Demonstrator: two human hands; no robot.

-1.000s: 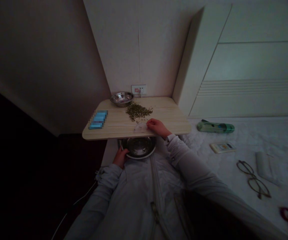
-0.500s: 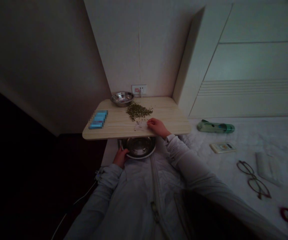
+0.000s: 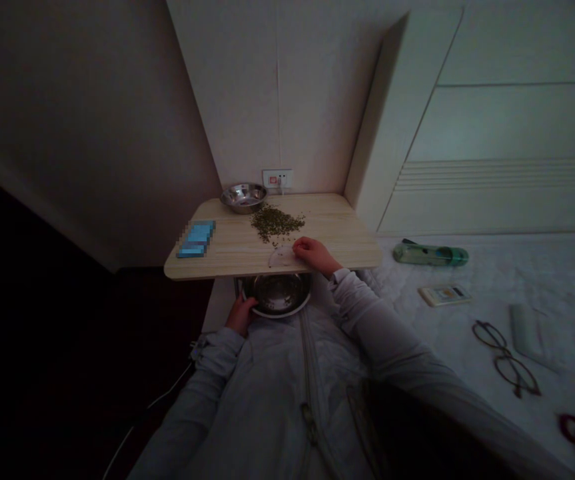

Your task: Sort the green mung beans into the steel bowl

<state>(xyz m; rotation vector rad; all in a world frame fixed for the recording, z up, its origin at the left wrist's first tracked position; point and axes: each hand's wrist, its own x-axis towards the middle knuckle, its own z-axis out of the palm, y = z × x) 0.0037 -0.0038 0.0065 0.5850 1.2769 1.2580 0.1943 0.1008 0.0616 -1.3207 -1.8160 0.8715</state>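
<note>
1. Grains (image 3: 276, 222), small, green: scattered in loose patch on counter (image 3: 340, 230).
2. Bowl (image 3: 280, 292), metal: below counter's near edge, rim gripped by left hand (image 3: 241, 315).
3. Right hand (image 3: 314, 255): fingertips drawn together beside translucent piece (image 3: 282, 257); cannot tell on what.

Loose heap of greenish bits (image 3: 276, 222) on the tabletop (image 3: 342, 230), shallow metal bowl (image 3: 278, 290) below
</note>
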